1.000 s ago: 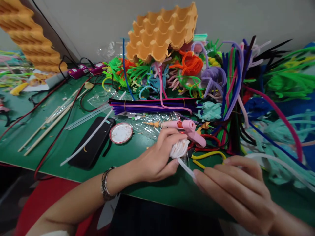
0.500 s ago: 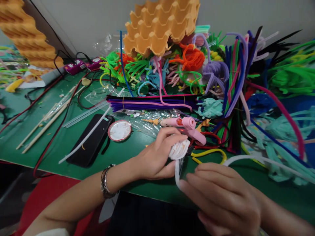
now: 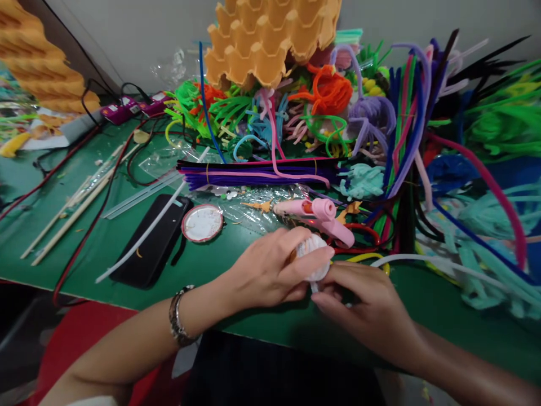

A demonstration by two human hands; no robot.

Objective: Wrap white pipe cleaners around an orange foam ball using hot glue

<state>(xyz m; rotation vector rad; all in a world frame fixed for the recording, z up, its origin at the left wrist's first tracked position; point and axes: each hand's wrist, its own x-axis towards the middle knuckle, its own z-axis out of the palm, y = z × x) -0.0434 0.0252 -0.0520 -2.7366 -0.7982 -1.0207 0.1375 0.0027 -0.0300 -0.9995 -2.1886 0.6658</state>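
Since the earlier frames I note that the right hand [image 3: 363, 304] has come up from the near edge and now meets the left hand [image 3: 270, 270] at the white coiled ball [image 3: 315, 256]; the loose stretch of white pipe cleaner [image 3: 426, 264] between them has shortened.

The ball sits on the green surface [image 3: 127, 248], just below the pink glue gun [image 3: 316, 214]. The left fingers are clamped over the top and side of the ball. The right fingers are pinched together on the cleaner's end directly under the ball; the tail of the cleaner runs off to the right of the ball.

Left of the glue gun lie a round red-rimmed lid [image 3: 203, 223], a black phone [image 3: 152, 248] with a white strip laid across it, and wooden sticks [image 3: 67, 214] further out. Above the gun is a dark banded bundle of pipe cleaners [image 3: 253, 169], then a heap of coloured cleaners topped by an orange egg tray [image 3: 266, 34]. Long blue, green and pink cleaners stand to the right of the gun. The left wrist carries a bracelet [image 3: 178, 316].

The left hand hides much of the ball; clear plastic wrap under the gun obscures small parts there. I can read no writing or brand anywhere.
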